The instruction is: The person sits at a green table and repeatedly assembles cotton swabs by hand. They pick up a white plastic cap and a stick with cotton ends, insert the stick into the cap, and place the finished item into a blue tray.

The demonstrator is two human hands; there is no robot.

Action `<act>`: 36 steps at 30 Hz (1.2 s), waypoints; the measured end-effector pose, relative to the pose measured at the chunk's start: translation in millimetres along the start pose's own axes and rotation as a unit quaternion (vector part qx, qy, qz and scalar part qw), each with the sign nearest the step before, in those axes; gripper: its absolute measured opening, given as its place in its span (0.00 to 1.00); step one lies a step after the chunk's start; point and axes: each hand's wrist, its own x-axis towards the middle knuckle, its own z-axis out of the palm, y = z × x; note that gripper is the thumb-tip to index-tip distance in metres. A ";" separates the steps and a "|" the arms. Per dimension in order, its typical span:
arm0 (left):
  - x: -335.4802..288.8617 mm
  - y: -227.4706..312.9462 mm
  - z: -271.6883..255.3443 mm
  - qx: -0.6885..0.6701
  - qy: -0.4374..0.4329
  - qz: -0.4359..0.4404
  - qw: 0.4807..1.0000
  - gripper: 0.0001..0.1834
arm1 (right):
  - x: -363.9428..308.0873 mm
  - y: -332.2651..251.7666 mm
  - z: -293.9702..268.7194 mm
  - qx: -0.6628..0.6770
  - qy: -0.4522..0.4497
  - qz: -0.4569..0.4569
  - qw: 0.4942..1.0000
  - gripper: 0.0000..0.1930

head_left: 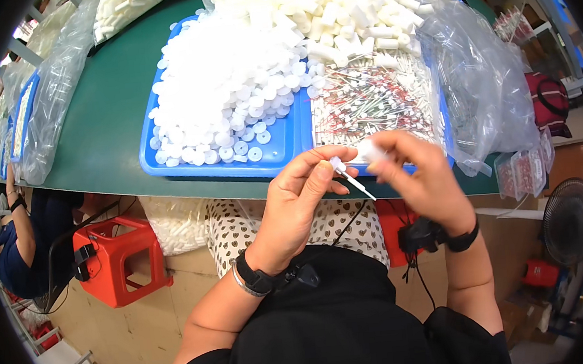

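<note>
Head view: I have both hands up over the lap, just off the near edge of the green tabletop (105, 125). Left hand (293, 201) pinches a slender white stick-like part (354, 182) at its thicker upper end, thumb against index; the thin end tilts down to the right. Right hand (425, 178) has thumb and index closed round a small white plastic piece (371, 151), motion-blurred, so I can't confirm its exact shape or how firm that grasp is. The two pieces look apart.

Risks, my read: the left grasp is at one end only, so a sideways knock could swing or bend the free end. If either grip slips, the part falls to lap or floor, not into the blue plastic tray (157, 169), because the hands sit short of its rim. The thin black cable (353, 221) shows just below the stick's tip; a low dip could snag it.

Pose: left forearm slants up and right from the lower edge, thumb side facing me. Right forearm is steeper, leaning in, back of hand up, fingers pointing left. Both elbows out, wrists roughly level with each other.
</note>
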 end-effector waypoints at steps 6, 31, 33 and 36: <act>-4.5 -6.7 -0.9 -0.019 0.026 -0.050 0.998 0.17 | -12.4 10.8 23.2 0.108 0.002 0.012 0.994 0.10; -5.5 -13.8 -7.0 -0.008 -0.026 -0.118 0.993 0.16 | 48.0 52.1 -72.7 -0.216 0.063 0.008 0.974 0.08; -7.5 -15.9 -3.9 -0.053 -0.028 -0.133 0.989 0.14 | 63.0 98.2 -102.1 -0.388 0.149 -0.052 0.908 0.08; -8.8 -16.3 2.1 -0.080 -0.038 -0.155 0.984 0.13 | 73.5 128.3 -118.1 -0.528 0.129 0.025 0.839 0.11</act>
